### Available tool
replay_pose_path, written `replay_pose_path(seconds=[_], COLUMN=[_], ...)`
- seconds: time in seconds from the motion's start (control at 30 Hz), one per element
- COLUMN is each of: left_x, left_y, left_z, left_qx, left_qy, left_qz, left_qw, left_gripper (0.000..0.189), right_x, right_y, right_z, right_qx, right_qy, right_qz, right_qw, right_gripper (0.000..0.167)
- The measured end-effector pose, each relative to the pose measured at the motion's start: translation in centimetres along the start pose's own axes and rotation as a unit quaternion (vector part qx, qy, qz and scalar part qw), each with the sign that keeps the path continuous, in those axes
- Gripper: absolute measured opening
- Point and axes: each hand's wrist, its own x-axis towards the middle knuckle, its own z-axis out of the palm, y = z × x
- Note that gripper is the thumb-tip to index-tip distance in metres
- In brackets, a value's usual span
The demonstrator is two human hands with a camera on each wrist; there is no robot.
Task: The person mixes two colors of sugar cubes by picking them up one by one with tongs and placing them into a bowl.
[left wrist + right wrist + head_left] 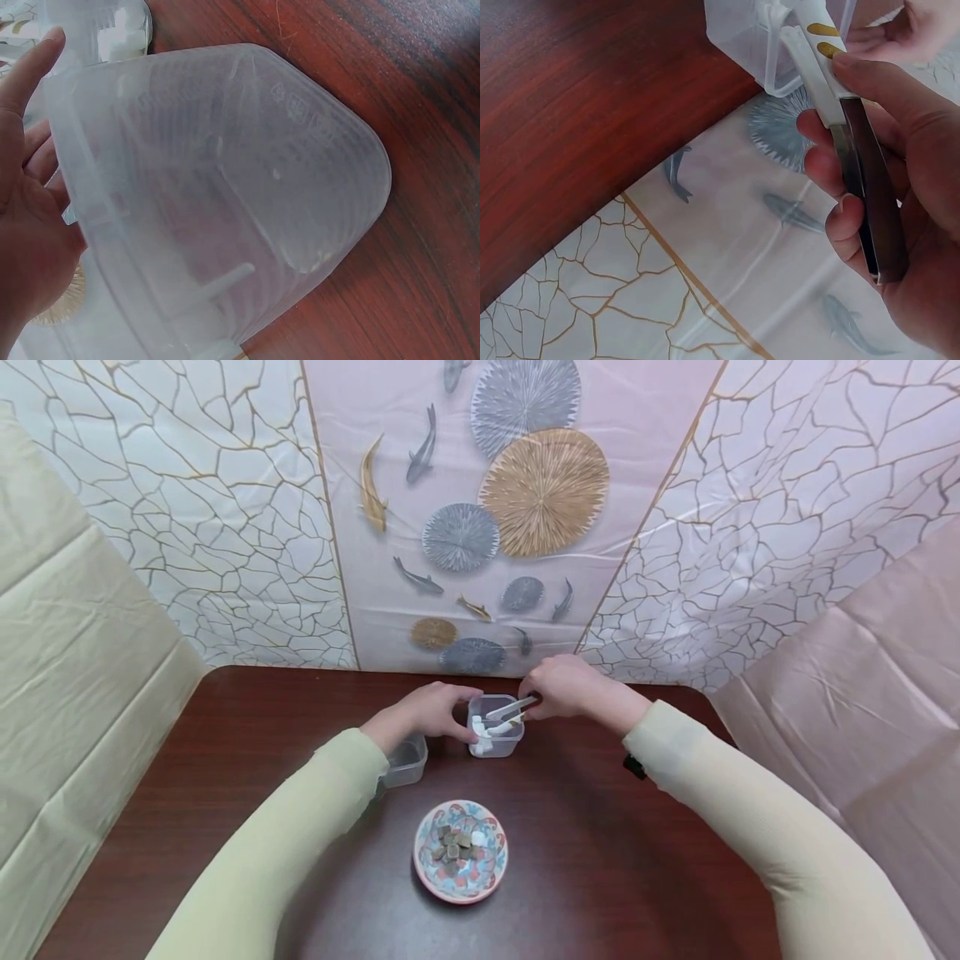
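My right hand (558,687) grips a pair of tongs (866,172) with white tips and a dark, metal-edged handle. The tips reach into a clear plastic container (497,748) that holds several white cubes (481,744); whether they pinch a cube I cannot tell. My left hand (435,710) holds this container at its left side, thumb toward the front and fingers at the back corner. Below the left wrist stands a second clear container (408,767), large in the left wrist view and partly hidden by the sleeve in the head view.
Nearer the front, a patterned bowl (461,894) holds several brown cubes (453,850) and a white cube (478,838). Everything stands on a dark red-brown table (600,860). Behind the table's back edge hangs a printed cloth (405,610), with more cloth at both sides.
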Motion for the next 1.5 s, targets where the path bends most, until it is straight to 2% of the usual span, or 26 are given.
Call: replay_pose_path(seconds=[0.27, 0.5, 0.77, 0.9, 1.13, 1.3, 1.5], left_x=[0.1, 0.2, 0.2, 0.1, 0.0, -0.1, -0.1], left_y=[0.0, -0.2, -0.1, -0.1, 0.1, 0.1, 0.0], left_z=[0.0, 0.1, 0.1, 0.0, -0.1, 0.0, -0.1], left_qx=[-0.005, -0.005, -0.001, 0.000, 0.001, 0.004, 0.005], left_qy=[-0.005, -0.002, -0.003, -0.004, -0.002, 0.000, 0.001], left_qz=[-0.003, 0.000, 0.002, 0.001, 0.002, 0.006, 0.007], left_qw=[1.0000, 1.0000, 1.0000, 1.0000, 1.0000, 1.0000, 1.0000], left_gripper=[0.086, 0.087, 0.086, 0.085, 0.085, 0.085, 0.085], right_x=[1.3, 2.5, 2.2, 1.6, -0.3, -2.0, -4.7], right_y=[-0.3, -0.7, -0.9, -0.9, -1.0, -0.9, -1.5], right_z=[0.6, 0.9, 0.3, -0.2, -1.3, -2.2, -3.3], right_qx=[-0.016, -0.017, -0.026, -0.019, 0.004, 0.015, 0.047], right_qy=[-0.023, -0.054, -0.045, -0.022, 0.042, 0.070, 0.111], right_qz=[-0.001, 0.001, 0.005, -0.004, -0.025, -0.026, -0.033], right_qw=[0.9996, 0.9984, 0.9987, 0.9996, 0.9988, 0.9971, 0.9922], right_gripper=[0.013, 0.018, 0.014, 0.013, 0.009, 0.003, 0.006])
